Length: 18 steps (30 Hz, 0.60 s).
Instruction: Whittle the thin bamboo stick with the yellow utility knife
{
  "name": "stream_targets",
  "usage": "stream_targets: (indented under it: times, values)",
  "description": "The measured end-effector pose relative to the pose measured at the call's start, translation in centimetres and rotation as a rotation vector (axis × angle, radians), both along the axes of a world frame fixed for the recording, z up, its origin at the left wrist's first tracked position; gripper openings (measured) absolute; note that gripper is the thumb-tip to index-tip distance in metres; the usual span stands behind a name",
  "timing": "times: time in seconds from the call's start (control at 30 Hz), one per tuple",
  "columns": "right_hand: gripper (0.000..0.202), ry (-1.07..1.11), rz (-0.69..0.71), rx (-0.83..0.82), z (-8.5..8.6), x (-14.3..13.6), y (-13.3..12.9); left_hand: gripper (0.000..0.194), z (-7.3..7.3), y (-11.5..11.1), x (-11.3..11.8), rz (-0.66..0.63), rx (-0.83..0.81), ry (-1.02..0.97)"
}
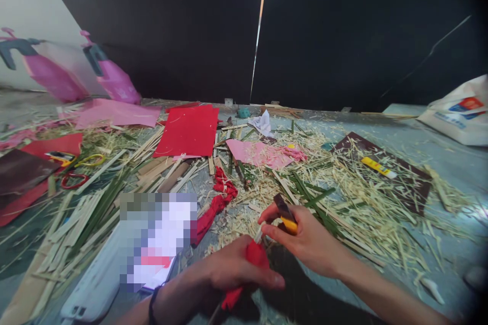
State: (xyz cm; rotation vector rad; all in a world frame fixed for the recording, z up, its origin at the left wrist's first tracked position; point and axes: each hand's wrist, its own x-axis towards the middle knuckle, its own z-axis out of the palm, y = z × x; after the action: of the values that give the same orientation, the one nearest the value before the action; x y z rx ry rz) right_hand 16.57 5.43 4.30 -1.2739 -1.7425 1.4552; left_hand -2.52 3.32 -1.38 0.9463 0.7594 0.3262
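Your left hand (240,266) is curled around a red wrapped piece (256,255), low in front of you just above the littered floor, with a pale tip (258,235) poking out of its upper end. Your right hand (307,236) does two jobs: its thumb and forefinger come together at that tip, while a yellow-and-dark tool (288,224) sits tucked in the same hand (it looks like a craft knife, though you cannot tell from here whether a blade is bare).

That double grip is the main risk. With thumb and forefinger busy at the tip, the tool is probably held only loosely, so a turn of the wrist could let it slip or swing its end towards your skin or the red covering. If your left hand slackens, the wrap may loosen or slide; if it squeezes too hard, the covering may crease or tear.

The floor adds trouble. Loose shavings (244,216) lie right beyond your hands and could cling to the red surface, above all if anything there is sticky. The lit phone (162,249) lies close by your left forearm, so an outward sweep of that arm could knock it. Bamboo strips (354,238) near your right forearm could scratch or snag.
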Motion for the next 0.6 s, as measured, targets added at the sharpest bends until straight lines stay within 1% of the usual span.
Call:
stream_targets:
  times: [0.1,0.17,0.23,0.33,0.4,0.43,0.5,0.57,0.6]
  values:
    - [0.021,-0.014,-0.027,-0.049,-0.2,0.4,-0.1,0.031,-0.3,0.1,-0.2,-0.020,0.077,0.036]
    - [0.025,-0.022,-0.033,-0.079,-0.3,0.7,0.0,0.028,-0.3,0.1,-0.2,-0.039,0.081,0.051]
    - [0.025,-0.009,-0.018,-0.086,-0.3,1.0,0.2,0.026,-0.3,0.2,-0.1,-0.031,0.036,0.062]
    - [0.024,0.040,0.005,-0.049,-0.3,1.3,0.4,0.026,-0.1,0.1,0.2,0.028,-0.056,0.107]
    - [0.031,0.065,-0.004,-0.070,-0.4,1.4,0.4,0.028,0.0,-0.1,0.3,0.088,-0.107,0.142]
    - [0.036,0.094,-0.014,-0.133,-0.5,1.5,0.3,0.029,0.2,-0.1,0.4,0.127,-0.135,0.143]
    - [0.042,0.211,0.001,-0.351,-0.7,1.7,0.2,0.031,0.3,-0.2,0.5,0.206,-0.191,0.111]
    - [0.042,0.345,0.068,-0.551,-0.9,2.0,0.0,0.034,0.4,-0.3,0.5,0.244,-0.191,0.069]
    - [0.041,0.380,0.108,-0.596,-1.0,2.1,-0.1,0.036,0.5,-0.2,0.5,0.241,-0.162,0.060]
